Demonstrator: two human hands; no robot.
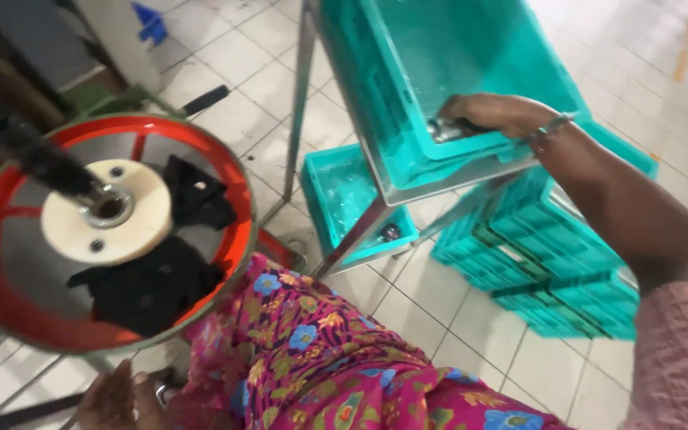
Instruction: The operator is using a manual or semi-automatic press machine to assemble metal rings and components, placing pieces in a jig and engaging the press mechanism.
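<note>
My right hand (494, 113) reaches into a teal plastic crate (408, 87) that sits tilted on a metal stand (360, 231). Its fingers are closed around a small metal part (445, 130) at the crate's near edge. A bracelet sits on that wrist. My left hand (115, 398) is low at the bottom left, beside my flowered pink skirt, resting on a metal piece under a big red-rimmed wheel (105, 231); its grip is unclear. The wheel has a cream hub and black cloth behind its spokes.
A smaller teal crate (344, 203) lies on the tiled floor under the stand, and a stack of teal crates (555, 263) stands to the right. A dark handle (205, 99) sticks out behind the wheel.
</note>
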